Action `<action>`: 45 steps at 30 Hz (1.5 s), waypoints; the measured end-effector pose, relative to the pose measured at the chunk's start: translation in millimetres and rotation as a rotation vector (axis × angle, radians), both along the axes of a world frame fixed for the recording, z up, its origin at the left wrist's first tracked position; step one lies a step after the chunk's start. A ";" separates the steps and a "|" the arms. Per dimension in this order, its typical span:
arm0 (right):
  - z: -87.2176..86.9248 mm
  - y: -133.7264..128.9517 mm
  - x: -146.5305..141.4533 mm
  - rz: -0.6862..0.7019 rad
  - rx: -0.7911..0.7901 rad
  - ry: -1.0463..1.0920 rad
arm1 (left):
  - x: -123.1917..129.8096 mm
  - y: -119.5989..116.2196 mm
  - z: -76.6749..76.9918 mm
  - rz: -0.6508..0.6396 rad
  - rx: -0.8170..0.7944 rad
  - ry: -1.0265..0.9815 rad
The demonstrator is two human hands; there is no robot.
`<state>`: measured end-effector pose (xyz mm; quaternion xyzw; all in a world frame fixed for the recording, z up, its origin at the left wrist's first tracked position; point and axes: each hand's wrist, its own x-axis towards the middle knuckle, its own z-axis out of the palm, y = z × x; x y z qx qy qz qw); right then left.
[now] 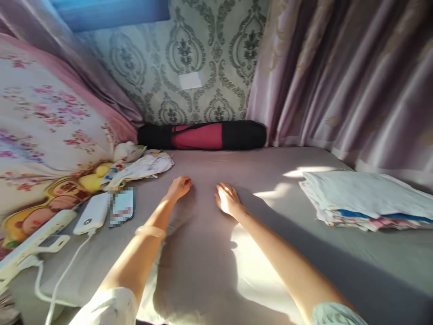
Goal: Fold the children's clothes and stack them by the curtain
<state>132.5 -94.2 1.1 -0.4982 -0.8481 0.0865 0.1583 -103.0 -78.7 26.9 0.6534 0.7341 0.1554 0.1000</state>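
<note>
The left sleeve (106,309) is whitish with faint grey-green patterning and a rounded hem; the right sleeve (338,313) looks pale green, also patterned. Both leave the forearms bare. 1 smooth, pale bangle (150,232) circles the left forearm (126,262). The left hand (179,187) shows small dark marks (183,184).

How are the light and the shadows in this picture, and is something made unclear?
In the head view, sunlight makes bright patches on the sheet, beside dark shadows; also in the head view, pixelation covers part of the pale blue item.
</note>
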 end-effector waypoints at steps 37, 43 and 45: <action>-41.0 13.7 -5.5 0.005 0.293 -0.034 | -239.0 -21.3 35.1 0.792 0.034 -0.014; -40.8 12.4 -3.4 0.012 0.297 -0.046 | -240.7 -18.1 31.8 0.862 0.066 -0.010; -40.3 12.2 -3.0 0.013 0.292 -0.040 | -240.7 -16.9 33.2 0.859 0.106 -0.004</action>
